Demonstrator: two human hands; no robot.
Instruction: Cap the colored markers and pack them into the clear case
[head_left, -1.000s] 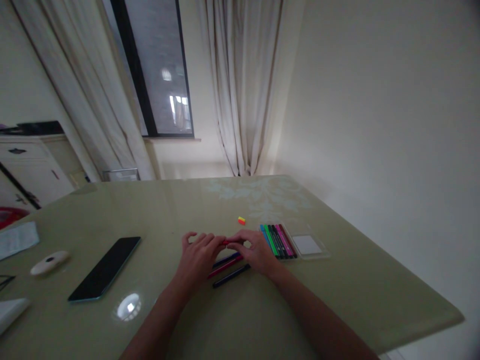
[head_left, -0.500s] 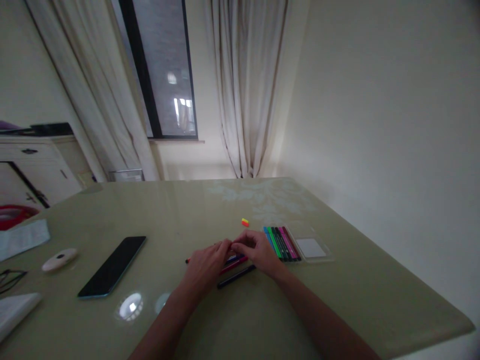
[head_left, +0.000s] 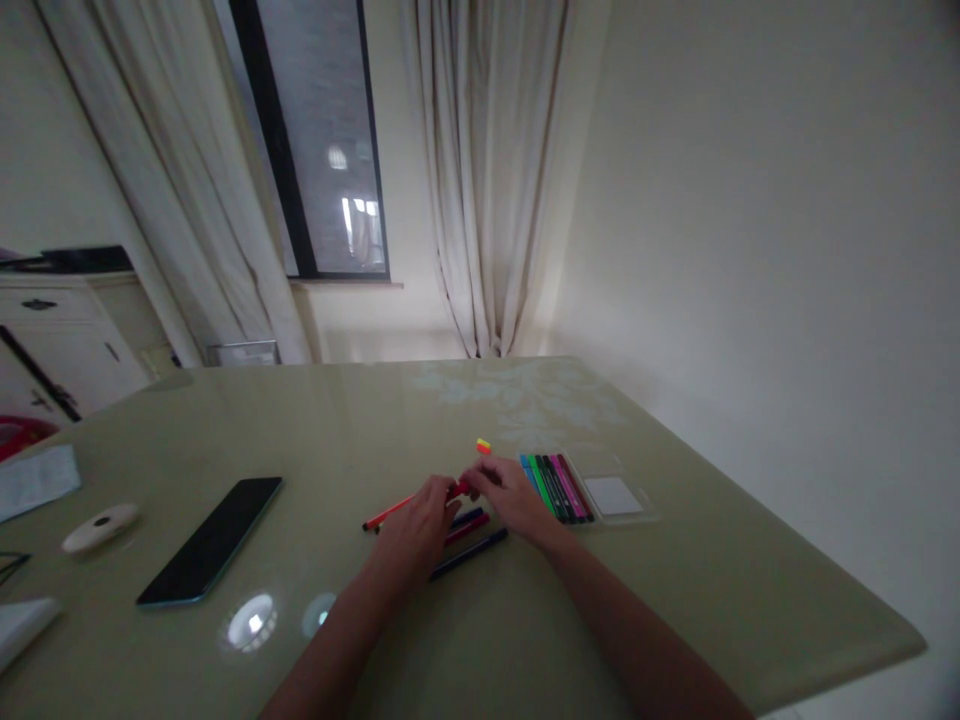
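My left hand (head_left: 418, 525) is closed around a thin red pen (head_left: 386, 514) whose body sticks out to the left, just above the table (head_left: 480, 640). My right hand (head_left: 508, 498) pinches the pen's red cap end, where both hands meet. Under the hands lie three loose pens (head_left: 471, 542), dark blue, red and black. To the right, a clear plastic case (head_left: 613, 495) holds a row of coloured pens (head_left: 556, 486).
A small yellow and red eraser (head_left: 484, 446) lies beyond the hands. A black phone (head_left: 214, 539) lies at the left, with a white oval object (head_left: 100, 527) and papers (head_left: 36, 480) further left. A wall stands along the right; curtains (head_left: 487, 170) and a window (head_left: 315, 140) behind.
The red pen now sticks out farther left from my left hand. Both hands stay together on it, the left hand curled tighter than a second ago.
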